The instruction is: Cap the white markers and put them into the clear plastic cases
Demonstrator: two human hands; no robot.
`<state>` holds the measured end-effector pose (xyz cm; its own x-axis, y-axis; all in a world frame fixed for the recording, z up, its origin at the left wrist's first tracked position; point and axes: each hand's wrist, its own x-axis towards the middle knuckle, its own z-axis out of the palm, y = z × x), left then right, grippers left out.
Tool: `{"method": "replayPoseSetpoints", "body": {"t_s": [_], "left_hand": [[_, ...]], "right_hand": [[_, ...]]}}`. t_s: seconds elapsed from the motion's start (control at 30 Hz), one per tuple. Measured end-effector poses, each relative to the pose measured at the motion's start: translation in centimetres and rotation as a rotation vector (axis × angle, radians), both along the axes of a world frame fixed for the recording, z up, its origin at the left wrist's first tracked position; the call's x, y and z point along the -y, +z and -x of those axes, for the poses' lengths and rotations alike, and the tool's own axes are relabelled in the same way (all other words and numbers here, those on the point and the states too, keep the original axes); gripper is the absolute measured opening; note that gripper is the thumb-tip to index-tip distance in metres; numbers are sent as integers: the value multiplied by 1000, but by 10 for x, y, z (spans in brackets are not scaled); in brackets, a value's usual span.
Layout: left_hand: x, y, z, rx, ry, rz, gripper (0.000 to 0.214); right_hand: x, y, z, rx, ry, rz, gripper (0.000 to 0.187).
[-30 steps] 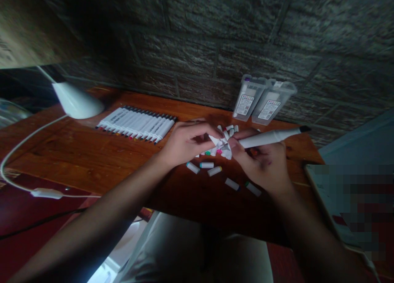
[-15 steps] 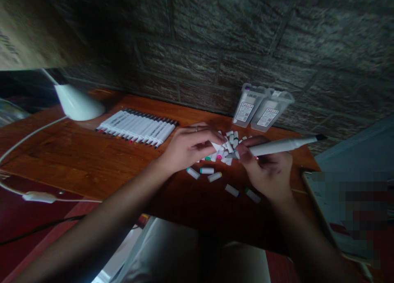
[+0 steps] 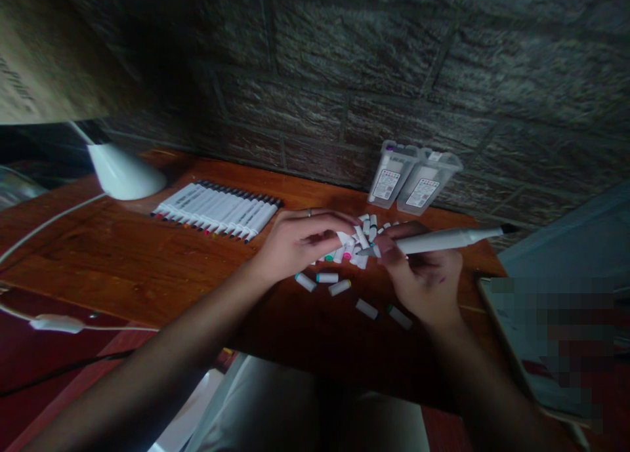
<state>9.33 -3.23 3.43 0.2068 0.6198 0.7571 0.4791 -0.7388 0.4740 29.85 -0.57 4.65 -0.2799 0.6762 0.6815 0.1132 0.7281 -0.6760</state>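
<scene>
Sitting at the upper left of the frame, a white lamp base (image 3: 123, 175) and, to its right, a row of markers (image 3: 216, 209) lie as they did a second ago; the change is near the centre. There the hands, nearly together then, now have a clear gap between their fingertips, and the grey tip of the marker (image 3: 443, 241) shows bare in it, apart from the white piece (image 3: 345, 238) on the left. I judge that whatever contact the two had is over for this moment, with the marker uncapped at that end. The left hand (image 3: 302, 237) comes in from the lower left, palm down, thumb and forefinger narrowed on that piece; whether it is paper or cloth I cannot tell. A pile of caps (image 3: 363, 234) lies just beyond the fingertips, with five loose caps (image 3: 339, 287) nearer the lower edge. At right of centre, the right hand (image 3: 426, 275) reaches up from the lower right, thumb and fingers closed around the marker, which slants slightly up to its black end; two clear cases (image 3: 426, 184) stand behind.
</scene>
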Motion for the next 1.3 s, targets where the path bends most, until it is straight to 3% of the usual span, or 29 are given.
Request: {"method": "replayPoseSetpoints", "body": {"t_s": [0.33,0.63,0.87,1.03,1.17,1.3], "left_hand": [[-2,0,-1,-30,51,33,13],[-20,-13,22,-102,418,162,18],[-25,-23,32,43,393,412,23],[-29,-34,35,41,429,583,28],[-31,-40,37,20,403,648,26],[-31,-43,38,24,370,683,44]], "right_hand": [[-2,-2,2,-25,-9,10,6],[-17,-6,3,-114,-31,179,16],[-26,-9,4,-177,-33,238,15],[-32,-11,4,-186,-41,278,15],[-34,-12,5,-196,-58,314,15],[-36,-13,4,-211,-65,329,14]]}}
